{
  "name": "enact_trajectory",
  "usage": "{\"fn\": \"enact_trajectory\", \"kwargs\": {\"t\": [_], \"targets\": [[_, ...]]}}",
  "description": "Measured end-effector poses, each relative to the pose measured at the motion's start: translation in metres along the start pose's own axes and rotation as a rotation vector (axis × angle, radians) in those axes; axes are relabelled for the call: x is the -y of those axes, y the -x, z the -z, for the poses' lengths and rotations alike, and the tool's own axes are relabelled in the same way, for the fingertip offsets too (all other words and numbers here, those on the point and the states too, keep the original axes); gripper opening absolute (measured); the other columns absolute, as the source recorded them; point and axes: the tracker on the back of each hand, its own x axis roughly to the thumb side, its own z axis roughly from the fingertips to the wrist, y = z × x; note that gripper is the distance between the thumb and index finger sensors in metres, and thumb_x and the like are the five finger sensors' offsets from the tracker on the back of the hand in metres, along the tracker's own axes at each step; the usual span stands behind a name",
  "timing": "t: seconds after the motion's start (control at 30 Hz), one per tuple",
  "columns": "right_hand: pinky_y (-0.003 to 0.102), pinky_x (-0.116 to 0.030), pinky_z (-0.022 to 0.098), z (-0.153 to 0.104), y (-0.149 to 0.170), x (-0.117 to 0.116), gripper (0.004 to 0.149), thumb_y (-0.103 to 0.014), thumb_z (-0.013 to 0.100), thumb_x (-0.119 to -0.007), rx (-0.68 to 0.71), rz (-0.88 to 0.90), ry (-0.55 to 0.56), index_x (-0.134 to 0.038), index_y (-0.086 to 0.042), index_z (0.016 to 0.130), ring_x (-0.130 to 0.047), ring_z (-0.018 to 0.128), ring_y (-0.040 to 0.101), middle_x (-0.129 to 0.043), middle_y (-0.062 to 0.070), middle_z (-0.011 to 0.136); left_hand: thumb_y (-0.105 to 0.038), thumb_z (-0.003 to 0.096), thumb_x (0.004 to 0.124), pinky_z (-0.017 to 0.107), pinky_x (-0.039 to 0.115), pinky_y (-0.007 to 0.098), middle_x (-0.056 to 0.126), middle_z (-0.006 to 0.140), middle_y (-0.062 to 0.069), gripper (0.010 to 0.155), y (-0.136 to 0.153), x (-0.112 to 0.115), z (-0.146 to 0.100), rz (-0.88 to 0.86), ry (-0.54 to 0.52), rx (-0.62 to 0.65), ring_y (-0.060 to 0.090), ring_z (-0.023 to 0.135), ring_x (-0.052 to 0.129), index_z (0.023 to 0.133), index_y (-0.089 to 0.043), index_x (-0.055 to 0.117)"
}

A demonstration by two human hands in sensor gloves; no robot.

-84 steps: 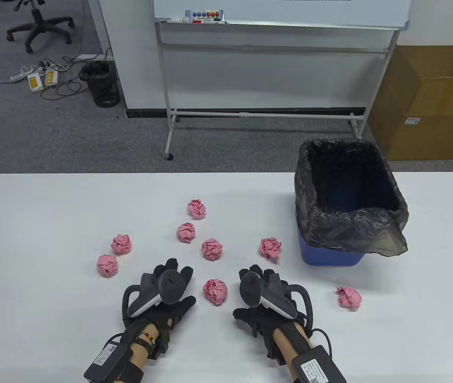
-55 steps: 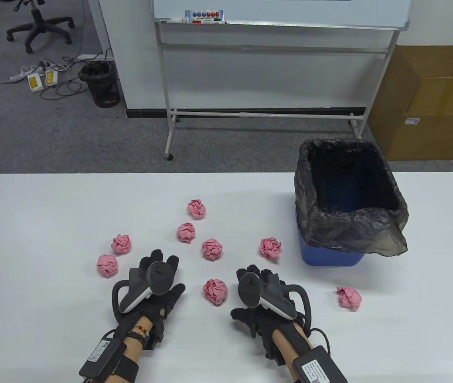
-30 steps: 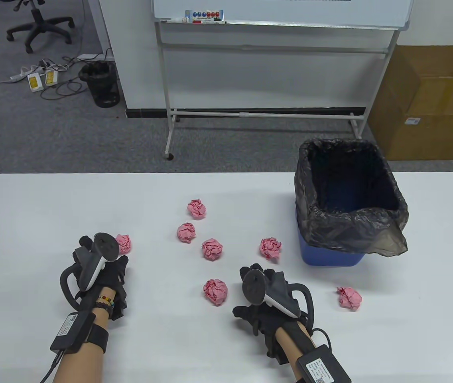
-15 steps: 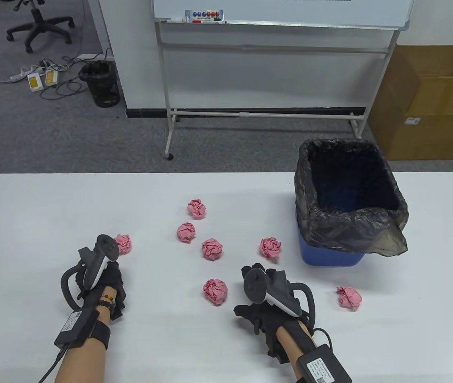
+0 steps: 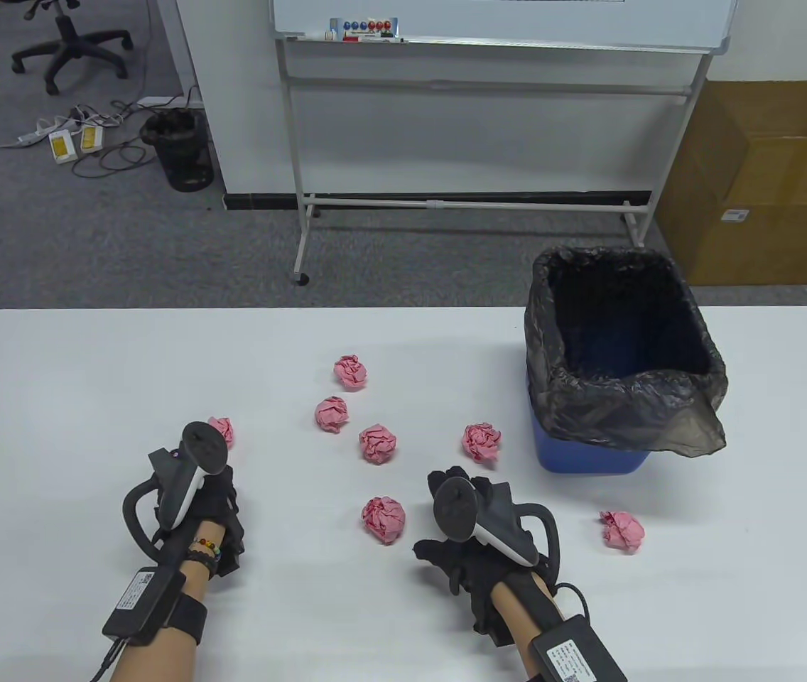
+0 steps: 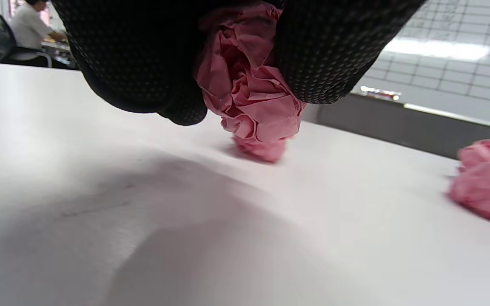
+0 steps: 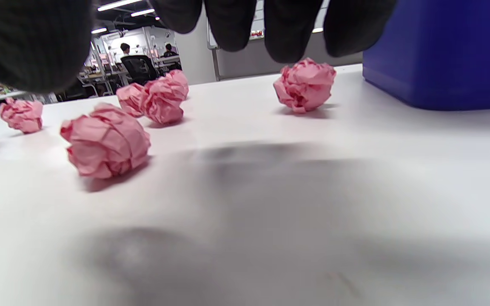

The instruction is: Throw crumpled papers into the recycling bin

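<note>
Papers (image 5: pixel 380 444) (pink) beside bin (image 5: pixel 588 458)

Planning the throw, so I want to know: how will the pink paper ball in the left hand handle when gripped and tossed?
The paper ball, pinched by the left hand, looks loosely creased, so it probably squashes easily. It seems light and may drift. Its lumpy shape likely rolls little on the table.

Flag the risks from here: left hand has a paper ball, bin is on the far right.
1. The left hand grips a pink paper ball far from the bin; a toss could fall short.
2. The bin liner sags over the near rim; a low throw may catch it.
3. The carry could knock other balls.
</note>
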Motion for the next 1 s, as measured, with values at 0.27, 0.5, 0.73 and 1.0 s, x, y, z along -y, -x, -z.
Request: {"fn": "enact_trajectory", "kwargs": {"t": [0.27,0.5,0.73,1.0], "targets": [[0.054,-0.058,0.075,-0.004,-0.002,0.004,0.093,-0.064,0.031,-0.079,0.014,0.047,0.027,-0.038,-0.032,0.108,-0.058,0.11,0.034,-0.047,0.0,0.118,-0.038,0.0445,0.087,0.057,0.093,0.04,0.074,0.103,0.021,0.069,-0.044,-0.004,-0.035,-0.113,0.049,0.206,0.033,0.083,0.098,0.103,-0.012,0.062],[0.051,-0.062,0.074,-0.004,0.0,0.006,0.092,-0.064,0.031,-0.079,0.017,0.071,0.048,-0.042,-0.031,0.108,-0.062,0.108,0.033,-0.052,0.001,0.117,-0.039,0.0429,0.089,0.057,0.094,0.038,0.076,0.103,0.018,0.069,-0.067,-0.002,-0.054,-0.236,0.039,0.427,0.03,0.083,0.1,0.103,-0.015,0.063],[0.045,-0.071,0.069,-0.006,0.001,0.011,0.089,-0.065,0.031,-0.077,0.045,0.18,0.105,-0.05,-0.027,0.107,-0.075,0.101,0.03,-0.064,0.004,0.112,-0.036,0.0408,0.093,0.058,0.094,0.039,0.076,0.104,0.016,0.07,-0.078,0.006,-0.062,-0.491,0.117,0.657,0.03,0.086,0.099,0.102,-0.018,0.065],[0.041,-0.082,0.059,-0.007,0.003,0.014,0.09,-0.067,0.029,-0.074,0.071,0.379,0.142,-0.059,-0.02,0.104,-0.091,0.088,0.032,-0.079,0.01,0.103,-0.031,0.039,0.098,0.06,0.093,0.041,0.075,0.105,0.014,0.069,-0.102,0.019,-0.08,-0.585,0.202,0.871,0.031,0.089,0.097,0.1,-0.02,0.068]]}}
